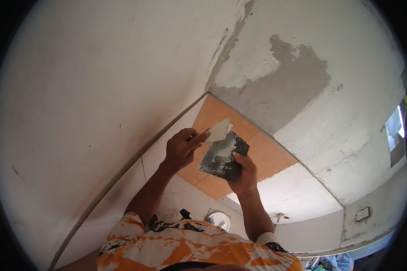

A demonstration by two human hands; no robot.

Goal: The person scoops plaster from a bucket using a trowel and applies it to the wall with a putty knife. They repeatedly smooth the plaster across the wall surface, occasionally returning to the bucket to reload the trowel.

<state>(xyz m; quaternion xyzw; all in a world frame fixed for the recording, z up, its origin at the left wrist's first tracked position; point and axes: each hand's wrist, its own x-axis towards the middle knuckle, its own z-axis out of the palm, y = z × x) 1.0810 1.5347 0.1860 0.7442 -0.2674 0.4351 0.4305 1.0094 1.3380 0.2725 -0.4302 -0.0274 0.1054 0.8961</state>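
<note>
My left hand [181,147] grips a putty knife [219,130] with a pale, triangular blade, its tip just over the top edge of a dark rectangular plate [233,169]. White-grey filler [221,149] is smeared across much of that plate, and a little clings to the blade's edge. At the plate's lower right, my right hand [245,175] holds it tilted, thumb lying on its face. Both hands are raised in front of me, above an orange tiled surface [276,156].
A pale wall [86,81] rises on the left, meeting another wall with a rough grey patch [287,95]. Below stands a round white bucket [219,220] on pale tiles [185,201]. A tap [280,217] and a square wall plate [362,214] are lower right; bags [341,262] lie beyond.
</note>
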